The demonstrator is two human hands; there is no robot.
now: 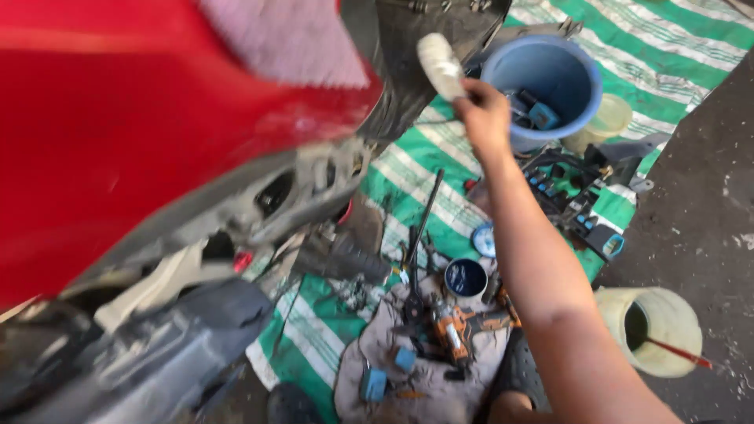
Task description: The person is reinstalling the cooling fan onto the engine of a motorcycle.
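The right hand [485, 118] grips a whitish brush [440, 66], pressing it to the dark panel [408, 71] beside the red bodywork [141, 133]. A blue bucket [550, 78] stands just beyond the hand; a drill [454, 330] lies nearer, below the forearm.

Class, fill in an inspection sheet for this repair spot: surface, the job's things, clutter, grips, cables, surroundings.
Surface: green-and-white striped mat on dark ground.
Job's things: white cloth wad at the dark underside panel of a red vehicle body.
Clutter: blue bucket with parts, orange power tool, small blue tin, cut yellowish jug.
Grips: right hand shut on the cloth wad; left hand not in view.
Cables: nothing seen.
Surroundings: bare dark floor at right.
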